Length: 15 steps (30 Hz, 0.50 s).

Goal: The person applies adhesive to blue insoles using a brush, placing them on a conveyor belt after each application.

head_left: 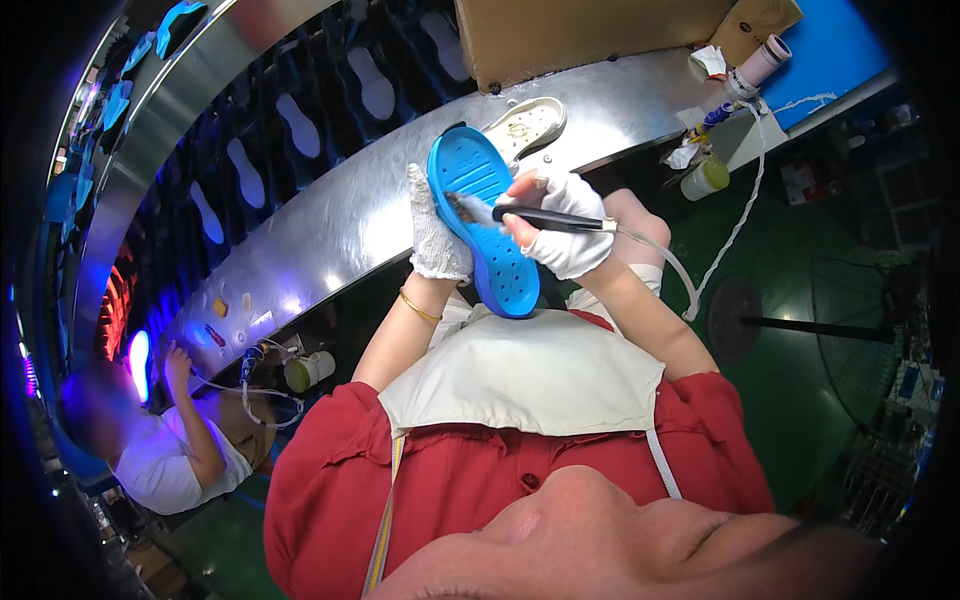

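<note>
A blue shoe sole (470,158), with a raised rim and small holes near its lower end, is held tilted in front of my apron. My left hand (437,235), in a pale knit glove, grips its left side. In my right hand (572,222), whose white glove leaves fingertips bare, is a brush (548,217) with a black handle and a thin clear hose at its end. Its bristles are over the inside of the sole, near the left rim; whether they touch cannot be made out. Just beyond the sole, a cream clog-like shoe (532,122) rests on the metal bench.
The curved metal bench (350,220) borders a dark conveyor carrying pale soles (298,125). A cardboard box (580,45) stands at the back. At right are a pink tumbler (764,62), a lidded jar (706,178) and a hanging hose (752,190). A co-worker (180,465) sits at left.
</note>
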Tool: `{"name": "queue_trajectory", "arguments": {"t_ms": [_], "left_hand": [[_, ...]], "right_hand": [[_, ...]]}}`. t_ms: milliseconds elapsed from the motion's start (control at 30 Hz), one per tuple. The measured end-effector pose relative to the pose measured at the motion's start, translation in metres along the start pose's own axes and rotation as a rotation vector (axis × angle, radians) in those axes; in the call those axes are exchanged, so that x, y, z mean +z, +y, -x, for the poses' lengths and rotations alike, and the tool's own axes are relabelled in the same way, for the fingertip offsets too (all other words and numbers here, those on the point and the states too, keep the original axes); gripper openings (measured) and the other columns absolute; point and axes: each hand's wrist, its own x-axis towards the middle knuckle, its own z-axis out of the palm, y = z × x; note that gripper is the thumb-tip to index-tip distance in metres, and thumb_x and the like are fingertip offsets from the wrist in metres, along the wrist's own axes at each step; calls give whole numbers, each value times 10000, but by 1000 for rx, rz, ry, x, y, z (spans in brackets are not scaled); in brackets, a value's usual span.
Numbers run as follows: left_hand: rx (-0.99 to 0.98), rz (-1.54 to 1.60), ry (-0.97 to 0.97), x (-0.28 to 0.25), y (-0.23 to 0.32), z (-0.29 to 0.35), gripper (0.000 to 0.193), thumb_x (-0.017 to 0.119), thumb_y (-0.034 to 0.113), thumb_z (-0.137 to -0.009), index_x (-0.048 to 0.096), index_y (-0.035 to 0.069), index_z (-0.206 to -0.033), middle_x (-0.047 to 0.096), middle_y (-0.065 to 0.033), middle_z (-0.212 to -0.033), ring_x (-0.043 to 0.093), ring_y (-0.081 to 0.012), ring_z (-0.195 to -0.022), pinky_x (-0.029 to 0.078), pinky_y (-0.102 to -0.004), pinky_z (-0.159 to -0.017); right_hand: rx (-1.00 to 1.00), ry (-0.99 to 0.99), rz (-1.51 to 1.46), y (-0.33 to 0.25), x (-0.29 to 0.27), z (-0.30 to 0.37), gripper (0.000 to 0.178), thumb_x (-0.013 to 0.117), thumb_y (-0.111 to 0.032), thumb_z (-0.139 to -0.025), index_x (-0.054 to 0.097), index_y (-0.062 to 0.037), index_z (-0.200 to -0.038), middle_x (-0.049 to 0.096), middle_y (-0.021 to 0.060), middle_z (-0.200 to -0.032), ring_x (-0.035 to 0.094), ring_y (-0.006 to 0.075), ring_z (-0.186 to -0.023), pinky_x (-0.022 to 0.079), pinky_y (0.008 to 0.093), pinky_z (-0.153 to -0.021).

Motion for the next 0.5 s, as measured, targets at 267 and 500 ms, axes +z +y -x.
{"name": "queue_trajectory", "arguments": {"t_ms": [267,500], "left_hand": [[-315,421,-478,-7,4,13,928,319,775,-770,337,58,-1359,469,-204,-1283,492,-329,-1153,400,-449,-987],[-371,-252,-140,-14,-19,35,930,303,780,-738,325,80,-1350,523,-159,-1220,549,-294,-1085,481,-416,-900]], "right_hand": [[-9,0,-67,18,-5,29,143,700,-44,-697,621,-43,-816,633,74,-747,605,138,-651,489,264,-621],[18,28,-180,33,-23,41,84,641,-19,-780,587,6,-840,644,117,-826,604,111,-644,492,234,-606]]}}
